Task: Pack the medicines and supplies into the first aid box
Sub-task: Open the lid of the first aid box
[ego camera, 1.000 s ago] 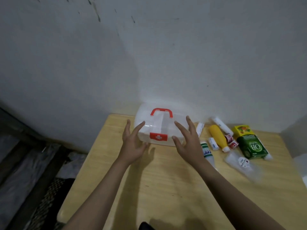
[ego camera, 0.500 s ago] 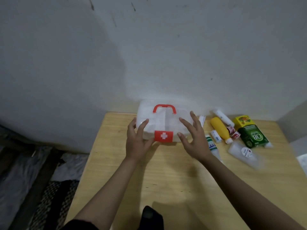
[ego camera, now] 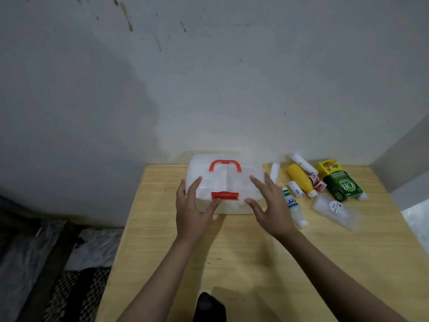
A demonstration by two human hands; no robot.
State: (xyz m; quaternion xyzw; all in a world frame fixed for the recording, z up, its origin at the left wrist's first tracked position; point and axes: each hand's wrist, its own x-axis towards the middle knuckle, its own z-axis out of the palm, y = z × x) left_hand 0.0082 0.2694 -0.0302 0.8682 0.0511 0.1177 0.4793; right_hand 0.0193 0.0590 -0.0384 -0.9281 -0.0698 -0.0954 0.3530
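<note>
The first aid box (ego camera: 224,185) sits just above the middle of the frame, at the far edge of the pale wooden table (ego camera: 232,247); it is translucent white plastic with rounded corners, its lid down, a red arched handle (ego camera: 225,165) lying on top and a red latch (ego camera: 224,195) at the front. The left hand (ego camera: 191,205) rests on the box's left front corner, fingers spread, thumb touching the latch; the right hand (ego camera: 269,205) has its fingers splayed wide over the right side, gripping nothing. To the right lie a green-capped bottle (ego camera: 293,208), a smooth yellow bottle (ego camera: 300,180), a glossy green carton (ego camera: 343,185) and a clear crinkled pouch (ego camera: 335,211).
</note>
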